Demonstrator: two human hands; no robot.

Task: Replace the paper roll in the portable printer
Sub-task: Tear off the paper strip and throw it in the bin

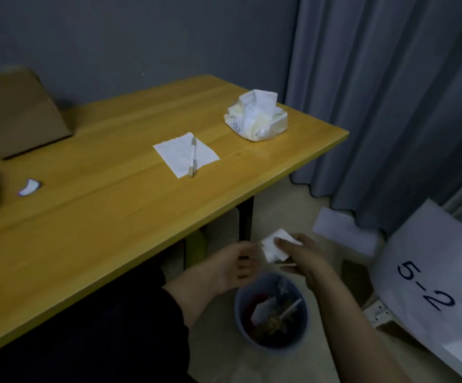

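Held off the table's near right corner, above a blue waste bin [271, 313] on the floor: a small white paper piece [272, 248], pinched under the thumb of the right hand [304, 261]; left hand [235, 265] just beside it, fingers curled, blurred, grip cannot be told. On the yellow wooden table [108, 217]: a white sheet [178, 156] with a pen [193, 157] lying on it, an open tissue pack [256, 116], a paper scrap [29, 187], a cardboard box [17, 111]. No printer or paper roll can be made out; a white sign marked "5-2" [428, 286] stands at right.
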